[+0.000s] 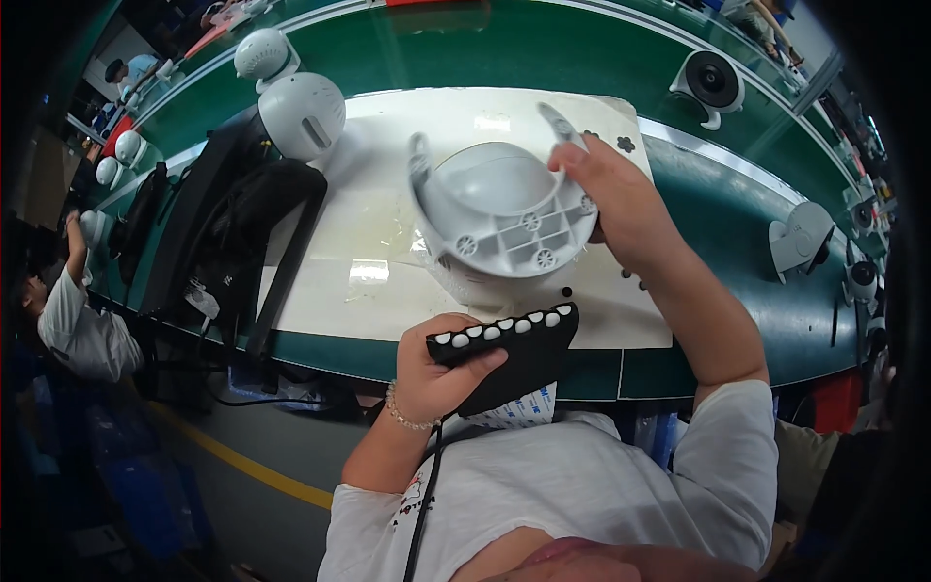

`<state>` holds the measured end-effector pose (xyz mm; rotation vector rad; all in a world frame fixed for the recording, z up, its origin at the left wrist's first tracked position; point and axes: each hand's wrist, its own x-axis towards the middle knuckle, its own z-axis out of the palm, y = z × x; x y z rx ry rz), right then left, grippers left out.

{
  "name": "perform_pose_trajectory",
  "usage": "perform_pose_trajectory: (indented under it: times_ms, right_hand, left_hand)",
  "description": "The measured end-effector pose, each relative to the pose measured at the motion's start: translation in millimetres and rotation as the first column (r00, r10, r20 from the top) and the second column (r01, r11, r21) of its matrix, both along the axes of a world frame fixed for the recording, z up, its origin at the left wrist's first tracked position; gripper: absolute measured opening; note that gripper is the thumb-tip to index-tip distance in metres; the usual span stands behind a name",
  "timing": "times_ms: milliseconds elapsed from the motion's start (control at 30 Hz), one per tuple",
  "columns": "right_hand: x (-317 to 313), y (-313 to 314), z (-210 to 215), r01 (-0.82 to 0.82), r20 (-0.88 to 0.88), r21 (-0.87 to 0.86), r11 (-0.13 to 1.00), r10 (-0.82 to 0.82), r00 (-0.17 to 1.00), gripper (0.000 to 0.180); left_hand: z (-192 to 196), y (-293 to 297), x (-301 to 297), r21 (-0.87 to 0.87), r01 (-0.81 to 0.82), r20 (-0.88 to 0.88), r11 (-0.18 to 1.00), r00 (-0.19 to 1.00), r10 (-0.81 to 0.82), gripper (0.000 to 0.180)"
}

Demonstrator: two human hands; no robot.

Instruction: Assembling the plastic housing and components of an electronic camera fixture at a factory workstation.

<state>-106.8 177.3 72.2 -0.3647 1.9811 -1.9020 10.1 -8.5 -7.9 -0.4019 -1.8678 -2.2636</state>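
Note:
My right hand [621,199] grips the right arm of a white plastic camera base [529,242], which is tilted so its ribbed underside with several round sockets faces me. Two upright prongs rise from the base, and a rounded white body shows between them. My left hand [441,373] is closed around a black sheet [524,364], bent along its top edge, where rows of white round pads stick out. The sheet is below the base and apart from it. A small black round piece [567,291] lies on the white mat between them.
The white mat [339,247] lies on a green bench [718,233]. White camera units stand at the left [303,114] and the far right [708,82]. Black trays and a crumpled black bag [252,209] fill the left side. Another person [87,320] sits at far left.

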Motion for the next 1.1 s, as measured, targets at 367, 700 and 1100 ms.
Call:
perform_pose_trajectory:
  times_ms: [367,700,1100]
  right_hand:
    - [43,37,-48,-0.065,-0.242,-0.049,0.997,0.051,0.969,0.045]
    - [65,34,-43,-0.165,-0.381,0.079,0.983,0.183,0.906,0.030]
    - [57,30,-38,0.066,-0.888,0.206,0.976,0.159,0.432,0.022]
  left_hand:
    - [8,1,1,-0.051,-0.028,0.087,0.998,0.996,0.032,0.015]
    - [3,1,-1,-0.195,-0.082,0.022,0.977,0.996,0.088,0.019]
    - [5,3,-3,-0.257,-0.123,-0.001,0.958,0.992,0.127,0.016]
